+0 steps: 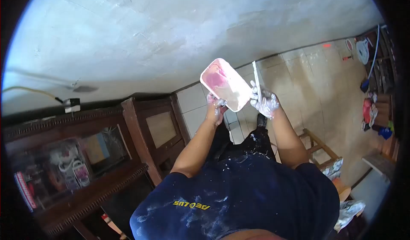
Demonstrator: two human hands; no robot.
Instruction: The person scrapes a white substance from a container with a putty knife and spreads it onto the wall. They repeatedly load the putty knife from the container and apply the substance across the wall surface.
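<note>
Head view, read left to right with the pink tray [225, 84] as landmark. Far left of the tray, a dark wooden cabinet [85, 163] with glazed doors stands below a plastered wall [149, 30]. At the tray's lower left corner, the left hand [215, 108], smeared with white plaster, has its fingers closed under the tray's edge, holding it tilted. The tray appears light, rigid plastic, likely slick with wet material; a hold at the rim or underside suits it. Just right of the tray, the right hand [265, 102] has its fingers wrapped round a thin flat blade [256, 75], upright and apparently stiff. Right of and below the tray lies the tiled floor [316, 82].
</note>
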